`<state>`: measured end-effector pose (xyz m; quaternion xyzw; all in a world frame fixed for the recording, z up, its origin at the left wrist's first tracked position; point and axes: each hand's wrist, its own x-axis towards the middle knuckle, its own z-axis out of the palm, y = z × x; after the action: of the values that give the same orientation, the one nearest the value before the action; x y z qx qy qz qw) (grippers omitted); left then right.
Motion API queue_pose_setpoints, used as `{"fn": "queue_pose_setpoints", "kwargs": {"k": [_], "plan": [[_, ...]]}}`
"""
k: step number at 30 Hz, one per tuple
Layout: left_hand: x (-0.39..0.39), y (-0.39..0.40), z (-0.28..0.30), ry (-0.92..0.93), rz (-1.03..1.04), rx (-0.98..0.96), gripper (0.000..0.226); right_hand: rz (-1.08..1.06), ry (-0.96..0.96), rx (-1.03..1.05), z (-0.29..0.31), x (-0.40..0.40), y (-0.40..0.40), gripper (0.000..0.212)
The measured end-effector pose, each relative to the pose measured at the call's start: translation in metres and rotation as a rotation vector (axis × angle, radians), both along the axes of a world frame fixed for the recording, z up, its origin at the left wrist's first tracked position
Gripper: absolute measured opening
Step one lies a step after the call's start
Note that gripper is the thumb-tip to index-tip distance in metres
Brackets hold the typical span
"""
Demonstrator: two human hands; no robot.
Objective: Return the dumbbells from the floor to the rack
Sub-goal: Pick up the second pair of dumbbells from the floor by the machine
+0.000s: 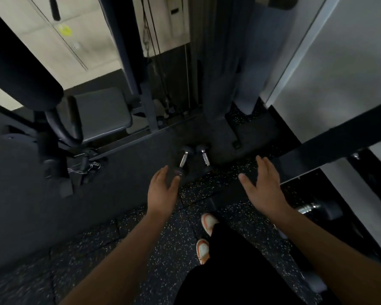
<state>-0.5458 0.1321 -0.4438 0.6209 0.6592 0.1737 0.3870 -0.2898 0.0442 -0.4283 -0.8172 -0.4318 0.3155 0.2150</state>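
Observation:
Two small dumbbells with black ends and chrome handles lie side by side on the dark speckled floor: the left dumbbell (pixel 183 160) and the right dumbbell (pixel 205 158), both at the foot of a gym machine. My left hand (pixel 162 190) hovers just short of the left dumbbell's near end, fingers apart, holding nothing. My right hand (pixel 264 186) is spread open to the right of both dumbbells, palm down, apart from them. The rack's black rail (pixel 330 139) crosses the right side, with a larger dumbbell (pixel 317 209) lying below it.
A cable machine with a grey padded seat (pixel 101 111), a black roller pad (pixel 18 62) and a chain (pixel 86 169) fills the left. Its upright column (pixel 216 84) stands just behind the dumbbells. A mirror or grey panel (pixel 339 62) lines the right. My shoes (pixel 207 234) stand on the rubber floor.

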Motion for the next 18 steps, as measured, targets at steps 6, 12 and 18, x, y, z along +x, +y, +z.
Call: {"fn": "queue_pose_setpoints", "kwargs": {"k": [6,12,18], "plan": [[0.007,0.054,-0.022,0.061,-0.103,-0.009,0.024,0.017,0.011,-0.053,-0.046,0.003,0.061,0.078],[0.016,0.135,-0.065,0.167,-0.043,-0.084,0.017,0.049,0.046,-0.124,-0.116,0.010,0.136,0.079],[0.042,0.205,-0.139,0.224,-0.065,-0.037,0.028,0.143,0.041,-0.200,-0.183,0.015,0.197,0.079]]}}
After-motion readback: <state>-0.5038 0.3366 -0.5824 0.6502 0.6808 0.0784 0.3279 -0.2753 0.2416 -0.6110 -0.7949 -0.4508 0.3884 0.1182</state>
